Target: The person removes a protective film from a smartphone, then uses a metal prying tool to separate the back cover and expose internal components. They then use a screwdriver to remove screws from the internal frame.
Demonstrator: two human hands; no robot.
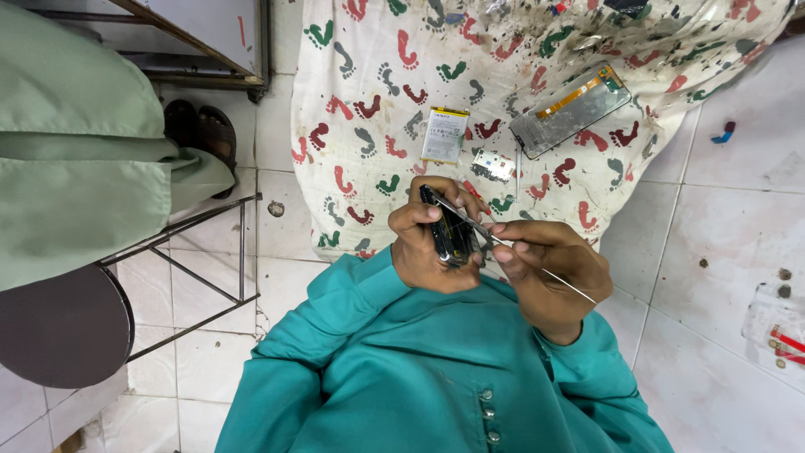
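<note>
A white cloth [369,75] printed with coloured footprints lies spread over the tiled floor [721,218] ahead of you, carrying a phone screen panel [570,109] near its right edge, a flat battery [444,134] about mid-cloth and a small circuit board [493,165] between them, just beside the battery. Over the cloth's near edge, your left hand [432,247] is wrapped around a dark opened phone body [453,231], fingers curled over its top. Your right hand [549,268] is pinched tight on thin metal tweezers [470,220], whose tips lie across the phone body.
</note>
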